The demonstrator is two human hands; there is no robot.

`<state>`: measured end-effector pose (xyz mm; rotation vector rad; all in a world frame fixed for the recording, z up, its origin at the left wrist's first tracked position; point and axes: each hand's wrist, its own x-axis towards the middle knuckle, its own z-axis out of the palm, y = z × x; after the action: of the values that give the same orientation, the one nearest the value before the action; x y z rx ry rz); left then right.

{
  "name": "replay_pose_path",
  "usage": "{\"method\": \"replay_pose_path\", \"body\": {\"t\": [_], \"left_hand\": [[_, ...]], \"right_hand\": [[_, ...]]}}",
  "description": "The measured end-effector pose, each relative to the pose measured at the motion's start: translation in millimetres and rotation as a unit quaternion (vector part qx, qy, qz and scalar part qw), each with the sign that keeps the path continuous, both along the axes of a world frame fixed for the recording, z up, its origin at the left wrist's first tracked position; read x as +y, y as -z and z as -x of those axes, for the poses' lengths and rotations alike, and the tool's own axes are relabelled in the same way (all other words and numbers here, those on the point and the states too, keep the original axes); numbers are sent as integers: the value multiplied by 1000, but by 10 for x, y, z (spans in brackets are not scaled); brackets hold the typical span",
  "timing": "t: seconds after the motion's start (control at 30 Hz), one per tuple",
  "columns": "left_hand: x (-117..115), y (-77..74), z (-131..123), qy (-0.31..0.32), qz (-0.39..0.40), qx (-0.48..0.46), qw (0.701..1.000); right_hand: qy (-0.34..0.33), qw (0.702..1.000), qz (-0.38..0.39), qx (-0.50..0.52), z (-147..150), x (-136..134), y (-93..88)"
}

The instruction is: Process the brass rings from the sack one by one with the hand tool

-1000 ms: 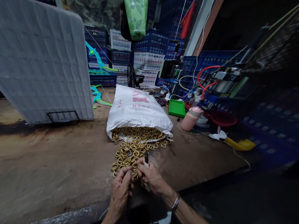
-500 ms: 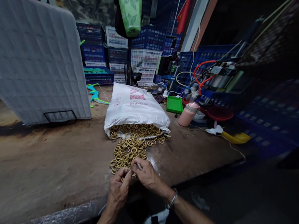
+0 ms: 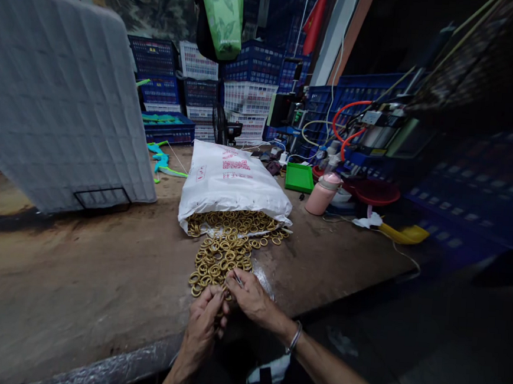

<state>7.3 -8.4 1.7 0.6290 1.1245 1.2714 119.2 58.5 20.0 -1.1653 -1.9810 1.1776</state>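
A pile of brass-coloured rings (image 3: 218, 257) spills from the mouth of a white woven sack (image 3: 234, 184) with red print onto the table. At the near end of the pile, both my hands work close together by the table edge. My left hand (image 3: 204, 321) is closed in a pinch, with what looks like one brass-coloured ring at its fingertips. A thin silvery metal tool (image 3: 239, 280) lies in the grip of my right hand (image 3: 252, 297), its kind too small to make out. The right fingertips are beside the left ones and partly hide what is between them.
A tall quilted white panel (image 3: 68, 100) stands on the left in a black wire stand (image 3: 102, 196). Behind the sack are a teal and green toy bow (image 3: 161, 159) and a fan (image 3: 221, 127). To the right stand a green tray (image 3: 299, 177) and a pink bottle (image 3: 322, 194).
My left fingers have curled further round and shifted slightly at the fingertips. My right hand stays almost in place with the metal tool. The sack and the pile look the same.
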Motion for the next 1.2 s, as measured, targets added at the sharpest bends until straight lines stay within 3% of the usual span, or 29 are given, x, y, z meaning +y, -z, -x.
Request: {"method": "replay_pose_path", "body": {"t": [0.13, 0.33, 0.53, 0.67, 0.8, 1.0, 1.2], "left_hand": [[-8, -6, 3, -16, 7, -3, 1000], [17, 22, -3, -41, -2, 22, 999], [-11, 5, 19, -49, -31, 65, 996], [-139, -138, -19, -4, -37, 56, 998], [-252, -167, -113, 71, 21, -58, 996], [-259, 1, -133, 53, 61, -144, 986], [-237, -71, -54, 38, 63, -180, 981]], "right_hand": [[8, 997, -58, -42, -23, -10, -10], [-70, 974, -137, -166, -52, -83, 60], [-90, 947, -183, -250, -38, -72, 68], [-38, 930, -177, -319, -91, 63, 37], [33, 925, -198, -322, -138, 272, 31], [66, 924, -224, -303, -25, 548, 54], [66, 917, -200, -339, 145, 638, 137]]}}
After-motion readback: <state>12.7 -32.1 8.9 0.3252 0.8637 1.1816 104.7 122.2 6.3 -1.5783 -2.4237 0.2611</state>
